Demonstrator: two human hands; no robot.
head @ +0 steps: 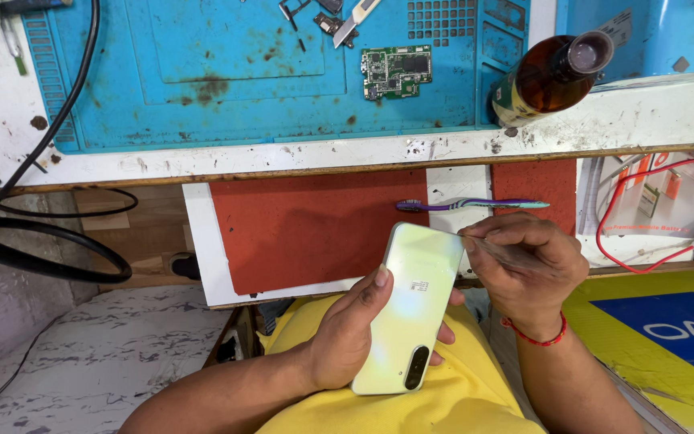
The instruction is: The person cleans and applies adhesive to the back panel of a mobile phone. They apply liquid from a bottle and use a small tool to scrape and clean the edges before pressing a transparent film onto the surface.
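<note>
My left hand (347,333) grips a pale green smartphone (411,309) back side up, thumb on its left edge and fingers under it, over my lap in a yellow shirt. The phone's camera strip points toward me. My right hand (528,269), with a red thread on the wrist, pinches a thin metal tool (475,239) whose tip touches the phone's upper right edge.
A blue work mat (226,88) on the white bench holds a green circuit board (396,71), a small knife (355,22) and small parts. A brown bottle (552,76) lies at the right. A purple toothbrush (471,205) rests on the red shelf panel. Black cables hang left.
</note>
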